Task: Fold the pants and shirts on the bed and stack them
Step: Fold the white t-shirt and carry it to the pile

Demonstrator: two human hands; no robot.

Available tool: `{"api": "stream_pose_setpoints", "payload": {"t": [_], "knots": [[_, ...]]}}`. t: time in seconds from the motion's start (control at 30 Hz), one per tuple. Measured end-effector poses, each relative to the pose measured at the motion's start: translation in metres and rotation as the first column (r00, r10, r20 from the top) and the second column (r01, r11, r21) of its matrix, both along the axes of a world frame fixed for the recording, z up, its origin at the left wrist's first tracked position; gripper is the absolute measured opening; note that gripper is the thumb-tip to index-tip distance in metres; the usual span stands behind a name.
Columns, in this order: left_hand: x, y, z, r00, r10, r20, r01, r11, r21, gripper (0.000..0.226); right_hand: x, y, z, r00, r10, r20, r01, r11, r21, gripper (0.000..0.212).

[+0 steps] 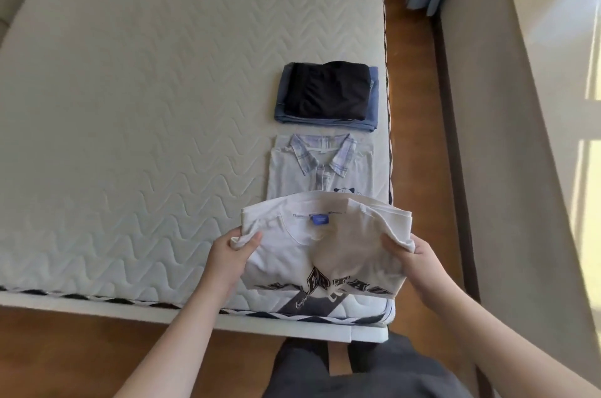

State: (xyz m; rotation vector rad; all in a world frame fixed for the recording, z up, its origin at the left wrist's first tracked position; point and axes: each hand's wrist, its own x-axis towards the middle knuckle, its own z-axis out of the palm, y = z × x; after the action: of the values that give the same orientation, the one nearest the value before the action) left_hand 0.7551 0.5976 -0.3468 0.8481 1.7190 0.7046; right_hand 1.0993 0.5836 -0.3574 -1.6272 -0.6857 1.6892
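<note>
At the bed's (130,104) near right corner, left hand (232,256) and right hand (418,259) each grip a side of the folded white T-shirt (312,251), just near of the folded collared shirt (292,173); folded pants (327,95) lie stacked farther back.

Bed (136,124): bare quilted mattress, cream, stitched in wavy zigzag lines, edged with dark-and-light patterned piping, set on a white base over a wooden floor (409,111). Near the right edge, toward the near end, two folded piles in a row, just apart. Farther pile: black pants (328,91) on top of blue pants (374,98), the blue showing at left, right and near sides. Nearer: light collared shirt (312,170) with a plaid collar, lying flat, collar toward the far end, its near part hidden behind a held white shirt.
</note>
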Motion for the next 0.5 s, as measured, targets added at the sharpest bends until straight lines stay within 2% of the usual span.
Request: {"api": "stream_pose_setpoints", "payload": {"t": [0.13,0.37,0.5], "knots": [[-0.015,0.048,-0.028,1.0,0.005,0.003,-0.005,1.0,-0.018,0.002,-0.005,0.03,-0.032,0.997,0.003,0.075,-0.003,1.0,0.001,0.008],[-0.02,0.133,-0.08,0.997,0.013,0.079,-0.01,0.999,-0.043,0.009,-0.017,0.098,-0.086,0.977,-0.01,0.213,0.011,1.0,-0.005,0.019],[-0.022,0.181,-0.107,0.999,-0.001,0.05,0.002,1.0,-0.027,0.012,-0.013,0.148,-0.112,0.971,-0.035,0.236,0.029,0.999,0.031,0.019]]}}
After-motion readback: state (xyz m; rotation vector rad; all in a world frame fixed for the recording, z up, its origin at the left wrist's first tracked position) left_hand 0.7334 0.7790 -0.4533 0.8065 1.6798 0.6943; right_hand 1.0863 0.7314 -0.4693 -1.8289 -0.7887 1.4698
